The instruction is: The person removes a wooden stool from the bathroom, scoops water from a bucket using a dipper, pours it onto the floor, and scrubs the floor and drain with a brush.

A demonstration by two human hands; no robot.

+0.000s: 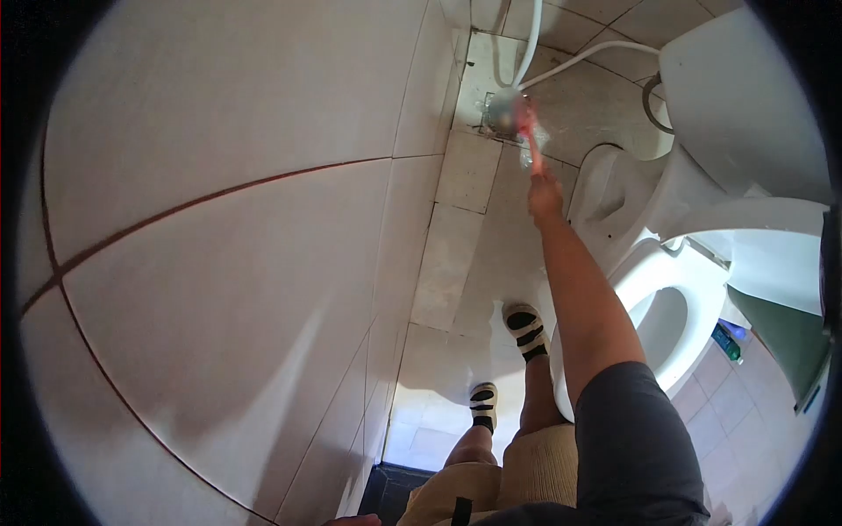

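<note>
My right hand (545, 195) is closed round the handle of a pinkish-red brush (531, 131), my arm stretched out toward the far corner. The brush head is at a floor drain (493, 130) beside the wall, and a blurred greyish round shape partly covers that spot. Wet, shiny patches show on the floor around the brush. Of my left hand (353, 521), only a sliver appears at the bottom edge, its fingers too cut off to read.
White hoses (579, 60) run down to the drain. On the right stands a white toilet (627, 302) with its lid raised; a green bottle (727, 343) lies behind it. The tiled wall (263, 263) rises close on the left. My sandalled feet (526, 331) stand on wet tiles.
</note>
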